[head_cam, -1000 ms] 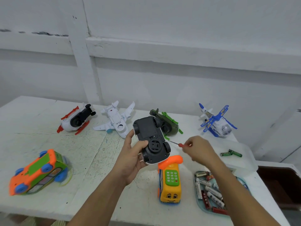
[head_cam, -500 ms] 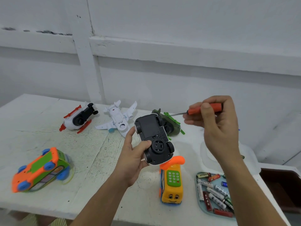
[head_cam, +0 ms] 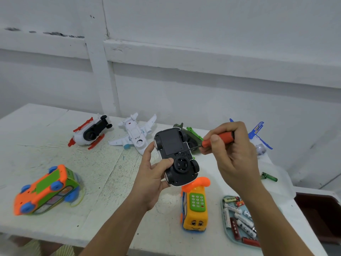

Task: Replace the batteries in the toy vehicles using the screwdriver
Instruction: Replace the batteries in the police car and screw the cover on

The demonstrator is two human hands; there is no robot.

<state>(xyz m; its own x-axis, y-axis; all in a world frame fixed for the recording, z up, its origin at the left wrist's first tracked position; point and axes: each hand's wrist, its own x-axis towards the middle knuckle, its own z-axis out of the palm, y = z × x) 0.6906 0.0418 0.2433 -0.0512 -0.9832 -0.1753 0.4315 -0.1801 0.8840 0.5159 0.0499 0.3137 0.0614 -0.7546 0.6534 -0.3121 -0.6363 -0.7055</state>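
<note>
Left hand (head_cam: 153,179) grips the toy car (head_cam: 176,157) belly-up above the surface (head_cam: 103,174), thumb pressed on the black underside, fingers wrapped behind the body. Right hand (head_cam: 234,150) is closed around the orange handle of the screwdriver (head_cam: 217,139); the thin shaft angles down-left and its tip sits at or just over a small screw at the edge of the flat battery cover, contact not resolvable. Cover appears seated and closed, so judged stage: start of unscrewing on this car, no cells swapped in it yet. Below the car stands a yellow phone-bus toy (head_cam: 195,207), upright. Right of it, a tray (head_cam: 226,226) holds a heap of loose batteries (head_cam: 241,218), new or spent not distinguishable. Two green batteries (head_cam: 269,176) lie apart near the right edge of the surface. Farther out: orange-green bus (head_cam: 46,189) on its side, white helicopter (head_cam: 90,133) and white plane (head_cam: 134,133) both underside-up, green vehicle (head_cam: 191,137) partly hidden behind the car, blue-white aircraft (head_cam: 258,133) behind the right hand. Whether any of these are already serviced cannot be told; most of the task seems to remain.
</note>
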